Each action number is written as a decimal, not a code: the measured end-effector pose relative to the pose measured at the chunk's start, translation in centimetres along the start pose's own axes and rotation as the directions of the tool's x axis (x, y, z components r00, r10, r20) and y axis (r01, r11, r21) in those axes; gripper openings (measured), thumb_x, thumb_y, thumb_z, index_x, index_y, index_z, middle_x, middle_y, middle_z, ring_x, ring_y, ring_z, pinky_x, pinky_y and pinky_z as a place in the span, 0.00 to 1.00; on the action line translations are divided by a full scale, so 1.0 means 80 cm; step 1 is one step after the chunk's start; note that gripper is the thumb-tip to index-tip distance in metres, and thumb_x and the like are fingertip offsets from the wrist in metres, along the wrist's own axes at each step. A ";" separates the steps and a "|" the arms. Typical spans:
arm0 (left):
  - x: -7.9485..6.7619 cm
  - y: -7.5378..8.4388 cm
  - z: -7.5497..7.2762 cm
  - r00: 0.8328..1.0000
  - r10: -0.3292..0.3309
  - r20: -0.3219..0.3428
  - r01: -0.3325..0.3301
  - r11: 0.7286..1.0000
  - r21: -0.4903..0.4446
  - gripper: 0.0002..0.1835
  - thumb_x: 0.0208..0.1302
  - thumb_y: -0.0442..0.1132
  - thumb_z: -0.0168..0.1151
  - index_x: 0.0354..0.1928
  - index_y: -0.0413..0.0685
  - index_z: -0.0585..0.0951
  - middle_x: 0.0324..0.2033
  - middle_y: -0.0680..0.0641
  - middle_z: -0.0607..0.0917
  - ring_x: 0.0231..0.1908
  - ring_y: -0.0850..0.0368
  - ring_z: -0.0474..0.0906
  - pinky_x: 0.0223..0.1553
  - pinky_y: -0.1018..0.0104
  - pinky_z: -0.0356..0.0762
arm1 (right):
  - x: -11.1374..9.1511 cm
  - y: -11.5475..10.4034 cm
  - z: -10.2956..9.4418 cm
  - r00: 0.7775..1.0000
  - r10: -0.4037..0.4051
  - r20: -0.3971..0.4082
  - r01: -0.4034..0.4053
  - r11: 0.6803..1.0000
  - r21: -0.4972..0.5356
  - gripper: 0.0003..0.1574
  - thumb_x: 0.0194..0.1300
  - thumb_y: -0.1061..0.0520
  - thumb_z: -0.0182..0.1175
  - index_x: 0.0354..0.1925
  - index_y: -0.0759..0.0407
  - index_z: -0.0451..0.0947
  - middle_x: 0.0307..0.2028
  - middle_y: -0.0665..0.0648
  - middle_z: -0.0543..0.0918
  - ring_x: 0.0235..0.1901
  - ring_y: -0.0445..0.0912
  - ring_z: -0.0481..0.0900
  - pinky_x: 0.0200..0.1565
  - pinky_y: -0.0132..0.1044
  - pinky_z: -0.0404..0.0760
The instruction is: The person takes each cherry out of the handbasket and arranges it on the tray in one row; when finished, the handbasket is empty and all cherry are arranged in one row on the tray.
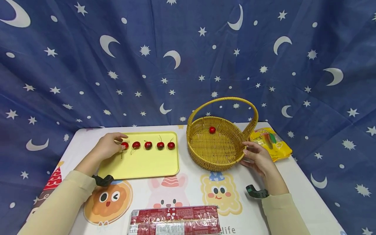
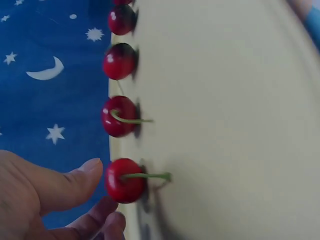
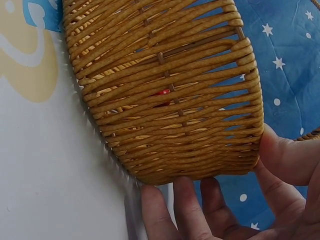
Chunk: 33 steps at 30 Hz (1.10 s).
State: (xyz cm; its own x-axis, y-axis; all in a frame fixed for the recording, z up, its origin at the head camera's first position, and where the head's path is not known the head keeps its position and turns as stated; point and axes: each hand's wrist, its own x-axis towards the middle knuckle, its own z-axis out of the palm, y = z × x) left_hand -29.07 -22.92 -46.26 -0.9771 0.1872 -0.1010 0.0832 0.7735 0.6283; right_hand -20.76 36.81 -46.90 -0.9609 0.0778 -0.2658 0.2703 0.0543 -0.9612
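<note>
Several red cherries with stems stand in a row on a yellow tray (image 1: 138, 168). My left hand (image 1: 108, 146) is at the leftmost cherry (image 2: 125, 181); in the left wrist view a small gap shows between thumb and fruit, and the fingertips lie close beside it. To the right, a woven basket (image 1: 202, 163) with a tall handle holds one cherry (image 1: 212, 130). My right hand (image 1: 258, 156) grips the basket's right side, thumb at the rim and fingers against the outer wall (image 3: 170, 145).
A yellow snack bag (image 1: 274, 143) lies behind the right hand, beside the basket. At the front edge is a red package (image 1: 174, 220). A cartoon-print cloth (image 1: 188, 186) covers the table, and a blue curtain (image 1: 164, 81) with moons and stars hangs behind.
</note>
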 end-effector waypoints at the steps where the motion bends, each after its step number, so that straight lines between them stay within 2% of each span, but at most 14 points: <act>1: -0.001 0.004 -0.002 1.000 0.002 -0.001 -0.002 1.000 0.003 0.25 0.71 0.34 0.68 0.69 0.38 0.80 0.62 0.26 0.83 0.59 0.29 0.83 0.54 0.42 0.83 | 0.000 0.000 0.000 1.000 -0.001 0.000 0.001 1.000 0.002 0.25 0.81 0.60 0.60 0.71 0.47 0.76 0.68 0.60 0.67 0.48 0.48 0.89 0.55 0.50 0.90; 6: -0.008 0.042 -0.004 0.997 0.067 -0.022 -0.067 0.998 0.002 0.25 0.70 0.34 0.69 0.68 0.39 0.81 0.61 0.28 0.84 0.52 0.37 0.84 0.44 0.55 0.81 | 0.000 0.001 -0.001 1.000 0.000 -0.003 0.000 1.000 0.008 0.25 0.80 0.59 0.61 0.71 0.47 0.76 0.64 0.57 0.69 0.47 0.47 0.89 0.54 0.50 0.90; 12: -0.019 0.118 0.017 0.979 0.201 -0.024 -0.202 0.978 -0.054 0.21 0.68 0.31 0.72 0.63 0.45 0.85 0.59 0.36 0.86 0.50 0.43 0.84 0.41 0.59 0.81 | 0.000 0.002 -0.003 1.000 -0.002 -0.003 0.002 1.000 0.006 0.25 0.80 0.59 0.62 0.70 0.47 0.76 0.62 0.56 0.69 0.47 0.46 0.88 0.54 0.49 0.91; 15: -0.028 0.160 0.031 0.959 0.284 0.007 -0.282 0.954 -0.104 0.21 0.66 0.30 0.73 0.60 0.48 0.87 0.57 0.41 0.88 0.49 0.48 0.85 0.43 0.59 0.82 | 0.000 0.002 -0.003 1.000 -0.007 0.002 0.007 1.000 0.009 0.24 0.80 0.59 0.62 0.69 0.47 0.77 0.61 0.56 0.68 0.47 0.47 0.88 0.54 0.49 0.91; 18: -0.034 0.203 0.047 0.928 0.369 0.054 -0.356 0.920 -0.167 0.21 0.65 0.30 0.75 0.59 0.51 0.87 0.57 0.47 0.89 0.50 0.51 0.86 0.48 0.58 0.84 | -0.001 0.002 -0.003 1.000 -0.016 0.008 0.016 1.000 0.012 0.24 0.79 0.58 0.63 0.69 0.48 0.77 0.60 0.55 0.69 0.47 0.47 0.89 0.54 0.49 0.91; 21: -0.033 0.241 0.066 0.897 0.427 0.115 -0.394 0.890 -0.230 0.23 0.66 0.31 0.75 0.61 0.54 0.86 0.58 0.50 0.88 0.55 0.51 0.85 0.52 0.56 0.86 | -0.001 0.002 -0.003 1.000 -0.019 0.016 0.019 1.000 0.019 0.24 0.79 0.58 0.63 0.70 0.48 0.76 0.59 0.55 0.70 0.46 0.47 0.89 0.54 0.49 0.91; 24: -0.022 0.275 0.090 0.872 0.461 0.165 -0.411 0.872 -0.265 0.25 0.67 0.33 0.75 0.65 0.54 0.84 0.61 0.52 0.87 0.63 0.49 0.82 0.61 0.52 0.84 | -0.001 0.002 -0.005 1.000 -0.013 0.025 0.013 1.000 0.022 0.24 0.80 0.58 0.62 0.70 0.48 0.76 0.59 0.55 0.71 0.46 0.46 0.89 0.54 0.48 0.91; 27: 0.001 0.301 0.119 0.854 0.484 0.189 -0.421 0.858 -0.294 0.28 0.67 0.33 0.75 0.68 0.52 0.82 0.64 0.50 0.85 0.69 0.47 0.79 0.70 0.46 0.78 | -0.002 0.001 -0.007 1.000 -0.010 0.021 0.010 1.000 0.025 0.24 0.79 0.58 0.62 0.69 0.47 0.77 0.60 0.55 0.71 0.46 0.45 0.89 0.54 0.48 0.91; 30: 0.028 0.317 0.146 0.853 0.479 0.206 -0.407 0.859 -0.309 0.30 0.68 0.33 0.75 0.70 0.52 0.79 0.67 0.48 0.84 0.71 0.47 0.77 0.74 0.44 0.74 | -0.002 0.001 -0.006 1.000 -0.011 0.018 0.010 1.000 0.024 0.24 0.79 0.58 0.63 0.69 0.47 0.77 0.59 0.54 0.72 0.46 0.44 0.89 0.53 0.48 0.91; 33: 0.056 0.327 0.170 0.862 0.458 0.220 -0.380 0.869 -0.318 0.32 0.68 0.34 0.75 0.72 0.50 0.78 0.68 0.45 0.83 0.72 0.47 0.76 0.75 0.47 0.73 | -0.001 0.001 -0.004 1.000 -0.007 0.017 0.007 1.000 0.021 0.24 0.79 0.58 0.63 0.69 0.47 0.77 0.57 0.53 0.72 0.45 0.45 0.89 0.53 0.48 0.91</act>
State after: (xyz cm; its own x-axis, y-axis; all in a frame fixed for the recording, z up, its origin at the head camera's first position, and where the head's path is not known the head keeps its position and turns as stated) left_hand -28.58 6.38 -40.80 -0.7609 0.6482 0.0312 0.3818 0.4082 0.8292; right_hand -20.62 37.13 -46.96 -0.9636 0.0608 -0.2602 0.2626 0.0344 -0.9643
